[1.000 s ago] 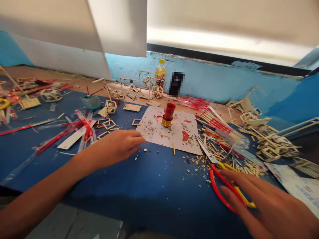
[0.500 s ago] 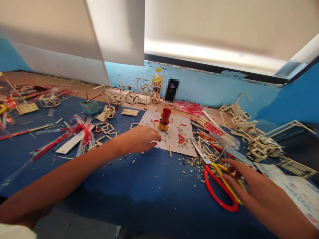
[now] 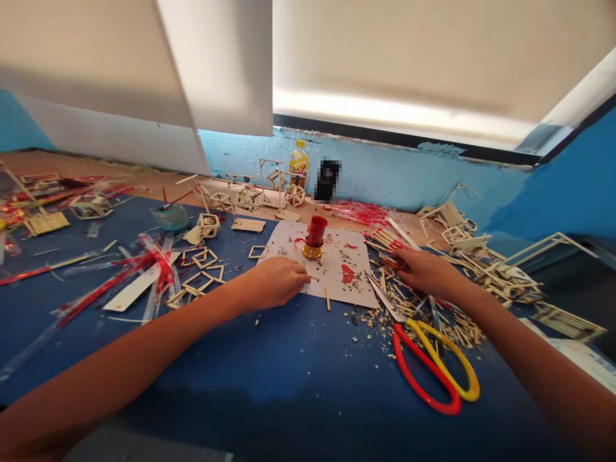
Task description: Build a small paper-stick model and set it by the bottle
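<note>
My left hand (image 3: 275, 282) rests on the near left edge of a white paper sheet (image 3: 353, 289), fingers curled in a pinch round a small wooden stick. Just beyond it stands a red candle in a gold holder (image 3: 314, 237). My right hand (image 3: 423, 271) lies fingers-down in a pile of thin wooden sticks (image 3: 436, 308) to the right of the sheet; its fingertips are hidden among them. Scissors with one red and one yellow handle (image 3: 433, 366) lie on the blue table cover (image 3: 298, 359), free of both hands.
Small stick-built frames and cubes (image 3: 209, 224) litter the left and back. A yellow-capped bottle (image 3: 298, 163) stands by the blue wall. Red and clear wrappers (image 3: 144, 266) lie at left. More stick structures (image 3: 510, 269) crowd the right. Chips and crumbs are scattered near the scissors.
My right hand let go of the scissors and moved up and left into the stick pile. My left hand slid right onto the paper's edge and closed its fingers.
</note>
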The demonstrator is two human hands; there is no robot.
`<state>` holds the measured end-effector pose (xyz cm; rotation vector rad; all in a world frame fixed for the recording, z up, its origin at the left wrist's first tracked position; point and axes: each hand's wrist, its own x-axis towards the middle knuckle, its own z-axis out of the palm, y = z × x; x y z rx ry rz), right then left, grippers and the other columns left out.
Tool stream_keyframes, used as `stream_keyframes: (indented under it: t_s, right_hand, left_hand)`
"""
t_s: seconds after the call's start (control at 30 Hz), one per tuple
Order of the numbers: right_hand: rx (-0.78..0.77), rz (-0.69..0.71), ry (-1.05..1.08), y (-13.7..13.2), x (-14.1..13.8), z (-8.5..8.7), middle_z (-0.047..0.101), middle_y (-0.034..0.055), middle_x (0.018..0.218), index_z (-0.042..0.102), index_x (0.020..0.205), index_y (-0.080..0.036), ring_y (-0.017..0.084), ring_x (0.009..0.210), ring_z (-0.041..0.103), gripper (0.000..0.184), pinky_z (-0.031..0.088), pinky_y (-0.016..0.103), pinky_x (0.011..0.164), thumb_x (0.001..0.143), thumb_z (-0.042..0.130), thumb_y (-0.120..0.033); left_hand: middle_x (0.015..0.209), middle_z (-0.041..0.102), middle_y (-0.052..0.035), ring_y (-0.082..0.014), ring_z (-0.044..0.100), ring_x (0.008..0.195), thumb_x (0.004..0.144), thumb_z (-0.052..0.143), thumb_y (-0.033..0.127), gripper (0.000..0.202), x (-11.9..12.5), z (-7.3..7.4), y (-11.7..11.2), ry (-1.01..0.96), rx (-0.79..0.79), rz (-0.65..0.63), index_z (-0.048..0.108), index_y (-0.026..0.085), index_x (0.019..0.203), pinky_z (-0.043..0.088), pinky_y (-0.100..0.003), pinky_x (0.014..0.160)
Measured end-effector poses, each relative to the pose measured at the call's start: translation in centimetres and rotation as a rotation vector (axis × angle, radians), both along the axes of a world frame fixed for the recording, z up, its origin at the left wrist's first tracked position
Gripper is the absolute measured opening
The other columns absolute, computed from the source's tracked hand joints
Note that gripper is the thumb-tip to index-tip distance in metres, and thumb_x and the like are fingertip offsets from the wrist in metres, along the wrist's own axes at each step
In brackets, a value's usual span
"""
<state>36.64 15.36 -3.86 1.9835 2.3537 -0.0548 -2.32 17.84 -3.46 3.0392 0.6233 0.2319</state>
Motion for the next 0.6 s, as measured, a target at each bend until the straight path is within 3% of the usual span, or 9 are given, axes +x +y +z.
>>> stream_keyframes:
  t_s: [0.2,0.37,0.53,0.6]
  right_hand:
    - [0.025,-0.035,-0.018,0.5,0.6,-0.6,0.069,0.0031,0.097,0.067,0.108,-0.017,0.017,0.081,0.067,0.027,0.057,0.036,0.077,0.101,0.061,-0.043]
    - [0.093,-0.062,-0.027,0.7,0.6,-0.6,0.070,0.0047,0.102,0.066,0.110,-0.017,0.019,0.089,0.068,0.026,0.056,0.039,0.084,0.103,0.058,-0.041]
    - [0.140,-0.081,-0.016,0.1,-0.5,-0.6,0.073,0.0083,0.095,0.063,0.112,-0.018,0.023,0.083,0.070,0.032,0.051,0.036,0.074,0.107,0.041,-0.042]
    - [0.146,-0.070,-0.020,-0.2,-1.0,-0.7,0.075,0.0135,0.102,0.062,0.114,-0.019,0.028,0.090,0.072,0.035,0.049,0.037,0.075,0.107,0.037,-0.043]
  left_hand:
    - [0.103,0.077,-0.0102,-0.0243,0.073,0.095,0.102,0.053,0.017,0.026,0.2,0.4,-0.4,0.015,0.045,0.064,0.072,0.016,0.120,0.054,-0.035,0.082]
    - [0.100,0.077,-0.0083,-0.0233,0.073,0.091,0.099,0.058,0.016,0.020,0.0,0.3,-0.2,0.026,0.074,0.107,0.074,0.018,0.111,0.054,-0.034,0.081]
    - [0.093,0.076,-0.0096,-0.0264,0.074,0.085,0.102,0.052,0.019,0.024,-0.7,0.6,0.1,-0.006,0.106,0.244,0.076,0.015,0.100,0.053,-0.035,0.073]
    - [0.091,0.076,-0.0093,-0.0260,0.074,0.082,0.102,0.051,0.020,0.026,-1.0,0.6,0.3,-0.020,0.102,0.282,0.076,0.015,0.098,0.052,-0.034,0.069]
